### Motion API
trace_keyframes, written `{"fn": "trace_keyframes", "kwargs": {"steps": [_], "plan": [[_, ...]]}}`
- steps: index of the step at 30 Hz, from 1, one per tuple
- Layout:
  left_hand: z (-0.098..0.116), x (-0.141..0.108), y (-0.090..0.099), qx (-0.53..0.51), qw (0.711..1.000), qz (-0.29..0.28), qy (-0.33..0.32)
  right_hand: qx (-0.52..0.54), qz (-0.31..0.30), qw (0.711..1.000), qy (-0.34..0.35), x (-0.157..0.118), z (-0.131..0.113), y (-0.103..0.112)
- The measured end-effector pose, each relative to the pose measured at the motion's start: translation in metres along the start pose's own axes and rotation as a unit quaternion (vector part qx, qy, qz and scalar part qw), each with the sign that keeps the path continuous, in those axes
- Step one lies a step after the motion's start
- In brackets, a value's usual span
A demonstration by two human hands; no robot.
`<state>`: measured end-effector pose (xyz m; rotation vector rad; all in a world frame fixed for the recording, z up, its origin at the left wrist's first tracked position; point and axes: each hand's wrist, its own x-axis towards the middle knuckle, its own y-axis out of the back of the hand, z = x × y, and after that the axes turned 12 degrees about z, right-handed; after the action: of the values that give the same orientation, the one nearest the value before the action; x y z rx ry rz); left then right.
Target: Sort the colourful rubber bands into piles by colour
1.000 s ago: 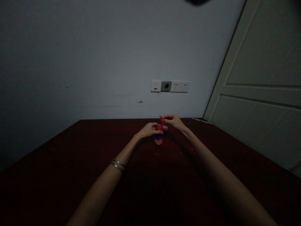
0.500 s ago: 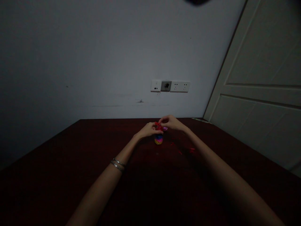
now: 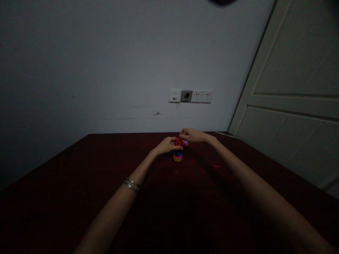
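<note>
Banded jar (image 3: 178, 156) upright in the left hand (image 3: 166, 144)

Thumb and fingers of the left hand are clamped around the jar's upper part, its base on the worktop (image 3: 132, 150) just below them. Yellow, pink and blue bands show beneath the grip, with red pieces (image 3: 179, 141) at the top. Over the mouth hangs the right hand (image 3: 191, 135), fingertips bunched; whether they pinch anything, I cannot tell. A pink object (image 3: 185, 143) sits below those fingertips, close beside the jar; loose red bits (image 3: 216, 167) lie nearer the wearer than the right hand.

The jar looks light, stiff-walled and probably smooth, so it could slide or tip; holding it round the upper sides seems sound. Glass or plastic is unclear. The red pieces look thin and light, best pinched at one end.
</note>
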<state>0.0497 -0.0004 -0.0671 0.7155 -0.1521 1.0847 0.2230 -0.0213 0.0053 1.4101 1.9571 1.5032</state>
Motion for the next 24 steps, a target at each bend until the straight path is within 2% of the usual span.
{"fn": "trace_keyframes", "kwargs": {"steps": [5,11,17,22,24], "plan": [[-0.003,0.001,-0.001,-0.037,0.999,-0.011,-0.002,0.006,-0.008,1.0,-0.017,0.001,-0.008,-0.003],[-0.005,0.002,-0.001,0.017,1.0,0.018,0.002,0.01,-0.037,0.998,-0.05,0.007,-0.003,-0.014],[-0.002,0.001,-0.001,-0.007,1.0,0.012,0.025,-0.02,-0.054,0.997,-0.046,0.01,-0.002,-0.014],[0.001,0.0,-0.002,-0.067,0.997,-0.014,0.033,-0.071,-0.023,0.996,-0.044,0.007,-0.011,-0.007],[0.002,-0.001,-0.001,-0.053,0.998,-0.012,0.041,-0.077,-0.01,0.996,-0.035,0.006,-0.014,-0.003]]}}
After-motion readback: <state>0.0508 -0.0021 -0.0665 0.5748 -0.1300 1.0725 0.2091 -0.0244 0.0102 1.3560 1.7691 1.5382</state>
